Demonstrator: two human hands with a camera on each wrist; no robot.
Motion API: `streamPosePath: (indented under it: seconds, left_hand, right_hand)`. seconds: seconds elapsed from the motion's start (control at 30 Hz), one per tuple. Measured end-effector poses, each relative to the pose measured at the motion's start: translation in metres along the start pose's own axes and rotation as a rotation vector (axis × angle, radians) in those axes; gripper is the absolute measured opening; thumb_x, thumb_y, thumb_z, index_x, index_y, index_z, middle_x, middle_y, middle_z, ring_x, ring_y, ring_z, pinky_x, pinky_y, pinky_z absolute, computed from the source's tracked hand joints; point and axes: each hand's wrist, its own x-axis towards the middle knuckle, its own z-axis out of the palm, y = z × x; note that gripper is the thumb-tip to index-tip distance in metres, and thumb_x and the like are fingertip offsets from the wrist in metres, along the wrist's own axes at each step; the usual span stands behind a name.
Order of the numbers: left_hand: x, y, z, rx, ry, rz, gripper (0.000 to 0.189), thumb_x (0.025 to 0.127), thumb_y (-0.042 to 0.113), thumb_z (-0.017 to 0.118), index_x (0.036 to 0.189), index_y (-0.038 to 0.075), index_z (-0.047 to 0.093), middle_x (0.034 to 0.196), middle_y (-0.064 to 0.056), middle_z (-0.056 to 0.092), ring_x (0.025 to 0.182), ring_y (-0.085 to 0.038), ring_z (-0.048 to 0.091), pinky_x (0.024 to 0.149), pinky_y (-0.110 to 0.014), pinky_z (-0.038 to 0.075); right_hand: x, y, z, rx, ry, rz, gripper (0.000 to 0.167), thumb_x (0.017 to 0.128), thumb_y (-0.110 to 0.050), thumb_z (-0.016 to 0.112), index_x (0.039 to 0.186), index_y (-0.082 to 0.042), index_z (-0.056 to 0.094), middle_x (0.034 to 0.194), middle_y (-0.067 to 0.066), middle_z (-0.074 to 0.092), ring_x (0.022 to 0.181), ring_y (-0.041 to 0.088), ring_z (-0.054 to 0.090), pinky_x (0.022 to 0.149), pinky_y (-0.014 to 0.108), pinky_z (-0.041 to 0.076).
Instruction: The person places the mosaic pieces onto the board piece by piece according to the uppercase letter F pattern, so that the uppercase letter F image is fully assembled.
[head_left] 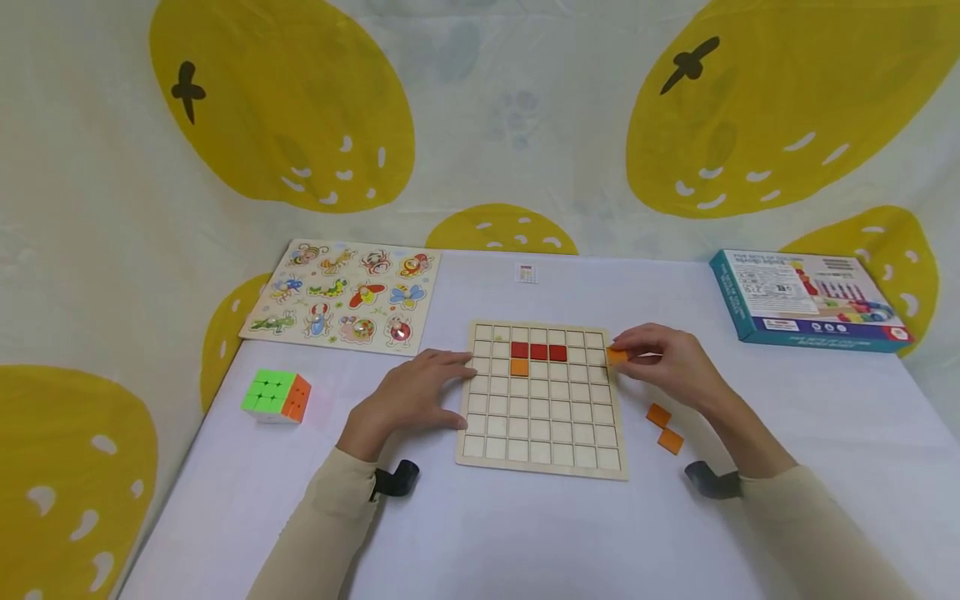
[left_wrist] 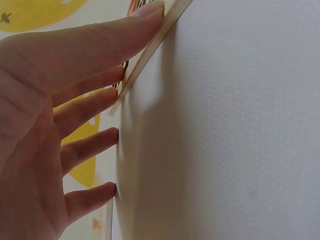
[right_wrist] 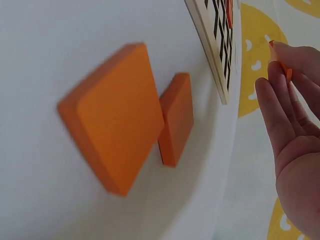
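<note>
A wooden grid board (head_left: 517, 425) lies mid-table, with a row of three red square tiles (head_left: 538, 352) near its top and one orange tile (head_left: 519, 367) under the leftmost. At the board's left edge my left hand (head_left: 416, 392) rests with fingers spread, thumb and fingertips against the rim. My right hand (head_left: 671, 362) pinches an orange square tile (head_left: 617, 357) between thumb and fingers, just by the board's upper right edge. Two loose orange tiles (head_left: 658, 415) lie on the table below that hand; the right wrist view shows the nearer one (right_wrist: 115, 120) large.
An insect picture puzzle board (head_left: 345, 296) lies at the back left, a puzzle cube (head_left: 273, 396) in front of it. A small printed card (head_left: 526, 273) lies behind the grid board. At the back right is a teal-edged toy box (head_left: 810, 300).
</note>
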Motion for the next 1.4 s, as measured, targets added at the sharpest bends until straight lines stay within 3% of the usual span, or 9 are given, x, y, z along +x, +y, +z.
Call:
streamPosePath:
  seconds: [0.13, 0.3, 0.43, 0.67, 0.87, 1.1, 1.4]
  left_hand:
    - [-0.001, 0.001, -0.001, -0.006, -0.002, -0.001, 0.074, 0.076, 0.047, 0.086, 0.143, 0.028, 0.06, 0.162, 0.01, 0.043, 0.149, -0.021, 0.041, 0.114, -0.05, 0.046]
    - [-0.002, 0.002, -0.003, -0.008, -0.005, -0.003, 0.074, 0.076, 0.046, 0.086, 0.143, 0.028, 0.06, 0.163, 0.009, 0.043, 0.149, -0.022, 0.042, 0.114, -0.05, 0.046]
    - [-0.001, 0.001, -0.002, -0.008, -0.006, -0.003, 0.074, 0.077, 0.046, 0.086, 0.144, 0.028, 0.059, 0.163, 0.009, 0.043, 0.149, -0.022, 0.041, 0.114, -0.051, 0.045]
    - [-0.001, 0.0, -0.002, -0.004, -0.004, 0.007, 0.075, 0.077, 0.047, 0.086, 0.143, 0.028, 0.059, 0.162, 0.009, 0.044, 0.149, -0.022, 0.041, 0.114, -0.051, 0.045]
    - [-0.001, 0.001, -0.001, -0.013, -0.002, 0.004, 0.075, 0.076, 0.047, 0.087, 0.143, 0.028, 0.06, 0.162, 0.009, 0.044, 0.149, -0.022, 0.041, 0.115, -0.051, 0.045]
    - [-0.001, 0.001, -0.002, -0.013, -0.005, 0.0, 0.075, 0.076, 0.047, 0.087, 0.143, 0.029, 0.06, 0.162, 0.009, 0.044, 0.149, -0.021, 0.041, 0.114, -0.051, 0.045]
    - [-0.002, 0.002, -0.003, -0.013, 0.0, 0.006, 0.074, 0.077, 0.047, 0.086, 0.143, 0.028, 0.06, 0.162, 0.008, 0.044, 0.149, -0.022, 0.042, 0.114, -0.051, 0.045]
  right_hand:
    - [0.003, -0.006, 0.008, -0.002, -0.031, 0.034, 0.026, 0.087, -0.015, 0.081, 0.112, -0.01, 0.077, 0.112, 0.011, 0.074, 0.093, 0.016, 0.065, 0.078, 0.007, 0.054]
    - [0.008, -0.014, 0.024, -0.008, -0.078, 0.053, 0.029, 0.082, -0.02, 0.086, 0.109, -0.012, 0.078, 0.104, 0.008, 0.076, 0.085, 0.016, 0.067, 0.072, 0.013, 0.056]
    - [0.012, -0.02, 0.038, 0.008, -0.12, 0.01, 0.027, 0.082, -0.017, 0.085, 0.108, -0.012, 0.079, 0.104, 0.006, 0.077, 0.085, 0.013, 0.069, 0.075, 0.015, 0.057]
    - [0.018, -0.037, 0.059, 0.074, -0.188, -0.075, 0.025, 0.084, -0.009, 0.081, 0.108, -0.008, 0.079, 0.111, 0.009, 0.078, 0.1, 0.023, 0.072, 0.08, 0.021, 0.062]
    - [0.024, -0.051, 0.074, 0.074, -0.226, -0.11, 0.024, 0.081, -0.015, 0.086, 0.105, -0.012, 0.08, 0.105, 0.004, 0.078, 0.094, 0.016, 0.071, 0.08, 0.019, 0.06]
    - [0.027, -0.059, 0.085, 0.051, -0.208, -0.177, 0.022, 0.081, -0.011, 0.086, 0.102, -0.006, 0.08, 0.103, 0.007, 0.077, 0.093, 0.018, 0.071, 0.082, 0.026, 0.062]
    - [0.03, -0.065, 0.09, -0.037, -0.224, -0.147, 0.02, 0.079, -0.013, 0.087, 0.097, -0.008, 0.081, 0.096, 0.003, 0.077, 0.082, 0.009, 0.068, 0.074, 0.018, 0.057]
